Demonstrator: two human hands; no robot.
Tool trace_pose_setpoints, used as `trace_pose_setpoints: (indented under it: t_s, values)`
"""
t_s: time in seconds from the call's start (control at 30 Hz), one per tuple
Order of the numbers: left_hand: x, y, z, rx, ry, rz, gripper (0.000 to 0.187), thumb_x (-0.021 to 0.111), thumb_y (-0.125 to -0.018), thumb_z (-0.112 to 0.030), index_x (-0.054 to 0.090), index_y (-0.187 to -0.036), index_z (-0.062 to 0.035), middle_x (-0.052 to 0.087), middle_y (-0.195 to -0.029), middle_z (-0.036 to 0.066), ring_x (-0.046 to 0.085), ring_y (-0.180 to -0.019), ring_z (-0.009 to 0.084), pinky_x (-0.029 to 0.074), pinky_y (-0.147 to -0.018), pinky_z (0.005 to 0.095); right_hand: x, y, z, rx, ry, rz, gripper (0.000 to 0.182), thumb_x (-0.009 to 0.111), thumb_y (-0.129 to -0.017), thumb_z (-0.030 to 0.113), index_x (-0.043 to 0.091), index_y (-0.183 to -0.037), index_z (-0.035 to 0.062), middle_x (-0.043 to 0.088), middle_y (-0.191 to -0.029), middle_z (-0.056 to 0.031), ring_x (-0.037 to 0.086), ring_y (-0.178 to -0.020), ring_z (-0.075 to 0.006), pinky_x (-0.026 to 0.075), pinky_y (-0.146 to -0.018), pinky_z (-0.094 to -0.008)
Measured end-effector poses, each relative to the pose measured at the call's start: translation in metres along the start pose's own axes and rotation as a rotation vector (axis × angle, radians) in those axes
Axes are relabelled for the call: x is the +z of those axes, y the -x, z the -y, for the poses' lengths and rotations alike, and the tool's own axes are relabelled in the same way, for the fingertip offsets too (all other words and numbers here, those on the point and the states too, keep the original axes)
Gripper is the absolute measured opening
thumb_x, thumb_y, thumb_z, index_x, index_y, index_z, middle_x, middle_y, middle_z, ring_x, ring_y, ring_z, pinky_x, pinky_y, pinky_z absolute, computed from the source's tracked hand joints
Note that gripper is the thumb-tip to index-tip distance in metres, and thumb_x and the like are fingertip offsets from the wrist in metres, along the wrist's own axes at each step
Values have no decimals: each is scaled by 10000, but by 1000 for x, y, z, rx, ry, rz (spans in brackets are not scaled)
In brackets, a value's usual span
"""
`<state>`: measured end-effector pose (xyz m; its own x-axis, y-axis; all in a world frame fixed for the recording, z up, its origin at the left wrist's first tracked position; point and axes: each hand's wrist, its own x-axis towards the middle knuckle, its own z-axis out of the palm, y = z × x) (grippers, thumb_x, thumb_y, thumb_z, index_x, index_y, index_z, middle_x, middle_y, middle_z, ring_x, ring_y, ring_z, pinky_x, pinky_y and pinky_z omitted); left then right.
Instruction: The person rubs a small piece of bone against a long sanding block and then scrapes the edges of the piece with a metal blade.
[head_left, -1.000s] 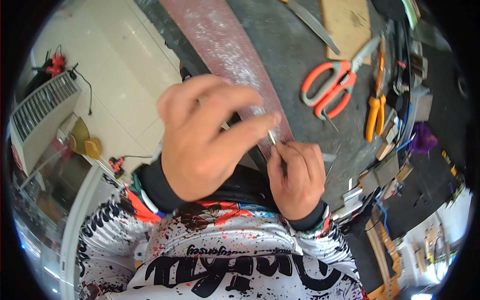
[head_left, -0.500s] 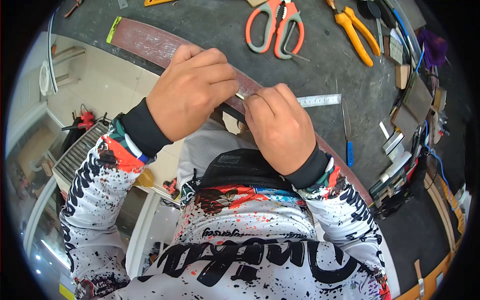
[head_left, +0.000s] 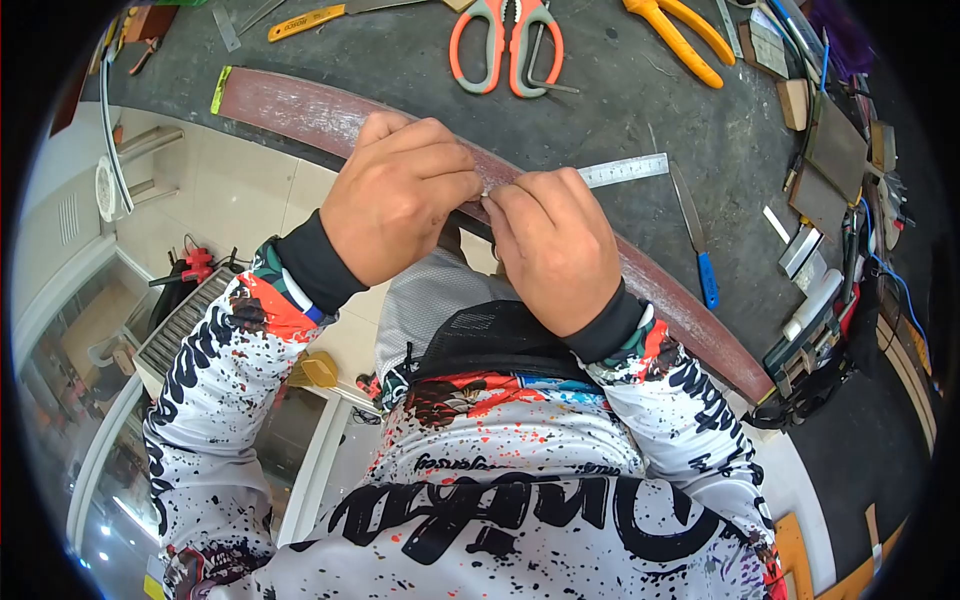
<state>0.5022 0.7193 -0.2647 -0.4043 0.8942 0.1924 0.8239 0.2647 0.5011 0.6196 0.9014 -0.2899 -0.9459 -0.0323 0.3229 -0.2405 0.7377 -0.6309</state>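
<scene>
My left hand (head_left: 400, 195) and my right hand (head_left: 550, 245) meet at the reddish edge strip (head_left: 300, 105) of the dark workbench (head_left: 600, 120). Their fingertips pinch a small metal piece (head_left: 487, 190) between them, mostly hidden by the fingers. The hands touch each other just below a steel ruler (head_left: 625, 170) that lies on the bench. Both wrists wear black cuffs under white paint-splatter sleeves.
On the bench lie orange-handled scissors (head_left: 505, 45), yellow-handled pliers (head_left: 680, 40), a blue-handled blade (head_left: 695, 235) and a yellow-handled knife (head_left: 305, 20). Boxes, wires and small tools crowd the right edge (head_left: 830, 200). Tiled floor (head_left: 230, 190) shows at left.
The view has swung so the bench edge now runs across the top. My hands have closed together on the small piece, with the ruler now just beyond them.
</scene>
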Motion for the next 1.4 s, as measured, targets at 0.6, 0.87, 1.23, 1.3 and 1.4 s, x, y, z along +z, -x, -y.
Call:
trace_pose_setpoints:
  t_s: [0.6,0.87,1.23,1.3,1.4]
  values:
    - [73,-60,-98,103,104,100,168,662,-777,-163,712,-904,-65,633,-914,10,601,-960,200,425,-873,384,-104,87,-20,177,86,91,289,779,-730,-76,705,-1006,-39,655,-948,-138,628,-846,-330,532,-730,-418]
    - [30,-36,-43,69,80,100,166,682,-750,-124,713,-907,-78,648,-922,0,624,-970,204,413,-855,382,-54,36,-2,152,19,63,299,770,-706,-77,704,-995,-43,643,-948,-132,622,-837,-325,533,-721,-417]
    - [-65,17,90,89,38,151,310,756,-674,2,741,-974,-76,699,-987,8,642,-962,232,416,-830,394,60,-74,51,156,6,-39,267,721,-686,-10,696,-952,-14,595,-899,-96,588,-830,-291,529,-712,-388]
    - [-70,23,99,102,52,103,313,766,-691,-12,746,-995,-79,702,-1009,13,640,-972,232,416,-834,396,65,-78,57,182,21,-24,259,726,-694,-9,700,-951,-8,601,-913,-92,596,-843,-285,532,-718,-385]
    - [-75,29,107,86,70,84,317,777,-702,-19,748,-1011,-82,702,-1032,14,640,-984,232,416,-847,394,64,-78,58,186,37,-27,253,726,-702,-13,703,-954,-5,607,-925,-87,605,-861,-279,536,-727,-380]
